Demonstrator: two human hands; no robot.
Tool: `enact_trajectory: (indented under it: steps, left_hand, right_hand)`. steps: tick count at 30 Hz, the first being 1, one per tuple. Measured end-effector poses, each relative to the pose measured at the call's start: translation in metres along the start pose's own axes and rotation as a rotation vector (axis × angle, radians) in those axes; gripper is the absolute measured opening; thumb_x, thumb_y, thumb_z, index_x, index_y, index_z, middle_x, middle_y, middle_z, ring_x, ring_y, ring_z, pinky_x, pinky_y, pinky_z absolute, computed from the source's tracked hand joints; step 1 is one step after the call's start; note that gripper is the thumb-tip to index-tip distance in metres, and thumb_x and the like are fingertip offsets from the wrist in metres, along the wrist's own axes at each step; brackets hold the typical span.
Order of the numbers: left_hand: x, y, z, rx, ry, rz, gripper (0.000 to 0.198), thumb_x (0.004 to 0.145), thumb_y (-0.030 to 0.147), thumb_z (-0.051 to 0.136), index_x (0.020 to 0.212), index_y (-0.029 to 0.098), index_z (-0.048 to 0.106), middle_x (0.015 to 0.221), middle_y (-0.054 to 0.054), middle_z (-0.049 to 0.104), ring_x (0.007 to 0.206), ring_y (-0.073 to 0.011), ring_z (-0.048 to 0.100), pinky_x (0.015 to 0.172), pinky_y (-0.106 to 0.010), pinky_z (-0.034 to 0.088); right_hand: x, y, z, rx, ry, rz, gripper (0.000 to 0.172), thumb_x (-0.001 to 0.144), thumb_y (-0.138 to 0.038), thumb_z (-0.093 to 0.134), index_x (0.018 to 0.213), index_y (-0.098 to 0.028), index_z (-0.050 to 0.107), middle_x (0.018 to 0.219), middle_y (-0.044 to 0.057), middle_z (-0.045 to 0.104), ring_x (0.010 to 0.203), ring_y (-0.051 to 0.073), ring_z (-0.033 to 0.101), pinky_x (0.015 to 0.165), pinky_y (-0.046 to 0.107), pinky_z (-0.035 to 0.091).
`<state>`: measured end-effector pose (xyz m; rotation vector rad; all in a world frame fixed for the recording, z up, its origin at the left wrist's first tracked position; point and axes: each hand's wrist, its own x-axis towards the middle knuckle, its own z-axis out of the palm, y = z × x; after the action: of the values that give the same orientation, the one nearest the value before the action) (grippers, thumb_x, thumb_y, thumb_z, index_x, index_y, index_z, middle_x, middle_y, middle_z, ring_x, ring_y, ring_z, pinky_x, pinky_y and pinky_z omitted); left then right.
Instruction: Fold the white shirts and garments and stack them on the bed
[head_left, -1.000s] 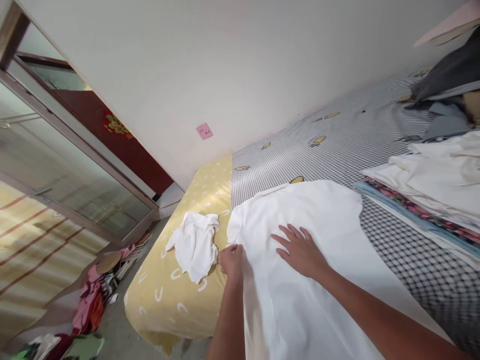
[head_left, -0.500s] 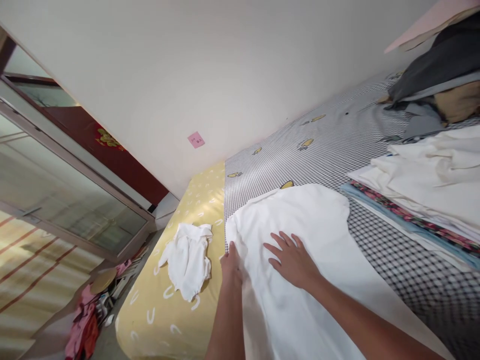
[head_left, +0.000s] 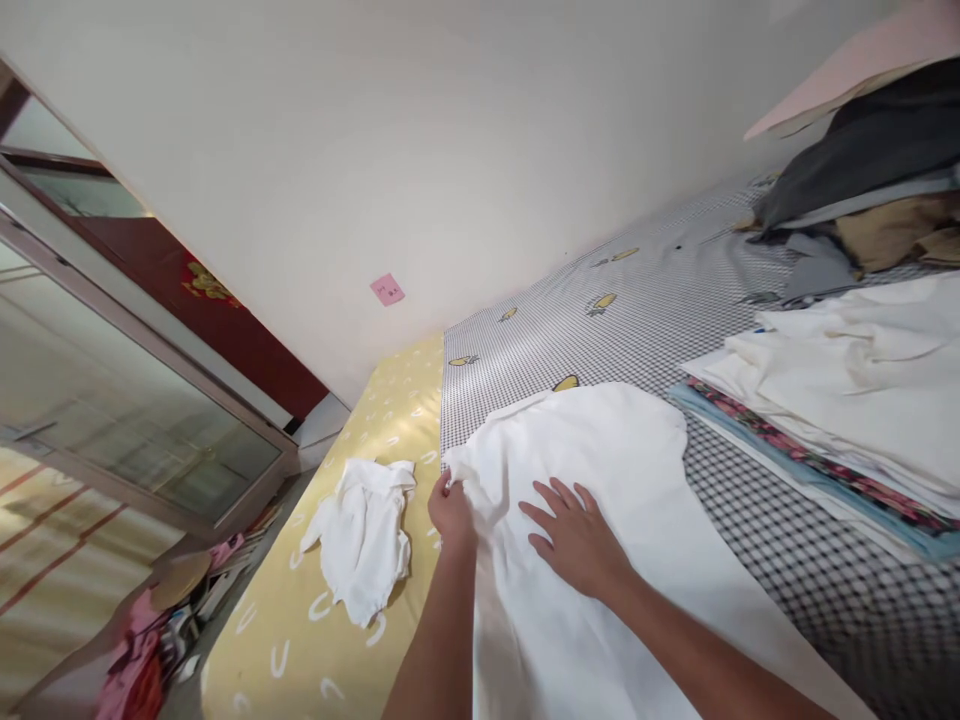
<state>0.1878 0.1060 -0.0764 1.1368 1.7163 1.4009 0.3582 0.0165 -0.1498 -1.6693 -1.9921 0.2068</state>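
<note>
left hand (head_left: 452, 508): grip narrow, pinching garment (head_left: 600, 440) by its left edge | right hand (head_left: 576, 542): grip wide, palm down on garment, fingers spread | garment: spread out on bed (head_left: 540, 350), toward its near edge | small top (head_left: 364, 540): on yellow cover (head_left: 405, 400), near bed's left edge | folded stack (head_left: 847, 380): right of garment, on checked sheet (head_left: 746, 515)

The large white garment (head_left: 615, 440) runs out of view toward the near edge of the bed (head_left: 247, 665), and the left hand (head_left: 452, 515), pinching that garment, hides most of its own fingers. Toward the right of the bed, the folded stack (head_left: 862, 380) and dark clothes (head_left: 862, 150) are cut off; writing on the pink note (head_left: 387, 290) is too small to read.
</note>
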Motion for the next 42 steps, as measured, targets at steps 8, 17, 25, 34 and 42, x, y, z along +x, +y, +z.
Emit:
enact_trajectory:
  steps: [8,17,25,34,42]
  left_hand:
    - [-0.069,-0.009,0.026,0.692,-0.589,0.752,0.055,0.085,0.013,0.061,0.131,0.043,0.064,0.155,0.001,0.051,0.149,-0.0275,0.036,0.127,-0.057,0.015]
    - [-0.031,0.019,0.007,0.559,-0.359,0.51,0.035,0.099,0.035,0.043,0.115,0.024,0.071,0.119,-0.011,0.071,0.113,-0.0263,0.065,0.107,-0.04,0.045]
    - [0.033,-0.003,0.045,0.576,-0.122,0.105,0.03,0.068,0.038,0.086,0.081,0.018,0.068,0.11,-0.016,0.071,0.117,-0.038,0.062,0.104,-0.056,0.044]
    - [0.071,-0.025,0.01,0.469,0.061,-0.088,0.027,0.098,0.039,0.054,0.103,0.015,0.065,0.097,-0.006,0.07,0.083,-0.0176,0.066,0.081,-0.039,0.056]
    - [0.023,0.018,0.042,0.515,-0.339,0.529,0.033,0.09,0.018,0.056,0.118,0.029,0.069,0.159,-0.004,0.046,0.149,-0.0236,0.036,0.126,-0.045,0.017]
  right_hand:
    - [0.0,-0.004,-0.007,-0.022,-0.016,-0.006,0.049,0.096,-0.032,0.05,0.143,-0.023,0.06,0.153,0.013,0.053,0.148,0.031,0.036,0.123,0.054,0.017]
    - [-0.002,-0.003,-0.007,-0.02,0.023,-0.016,0.037,0.098,-0.041,0.049,0.124,-0.029,0.072,0.151,0.007,0.056,0.147,0.031,0.037,0.121,0.057,0.021]
    - [0.0,-0.002,-0.005,-0.048,-0.01,0.006,0.038,0.099,-0.046,0.05,0.127,-0.031,0.07,0.149,0.007,0.057,0.147,0.031,0.039,0.122,0.057,0.021]
    - [0.0,0.002,-0.001,-0.066,-0.02,0.007,0.039,0.099,-0.048,0.048,0.13,-0.034,0.067,0.154,0.006,0.052,0.149,0.031,0.035,0.121,0.057,0.021]
    - [0.0,0.002,-0.002,-0.089,-0.044,0.012,0.039,0.1,-0.047,0.046,0.131,-0.033,0.066,0.155,0.006,0.051,0.15,0.03,0.034,0.122,0.056,0.02]
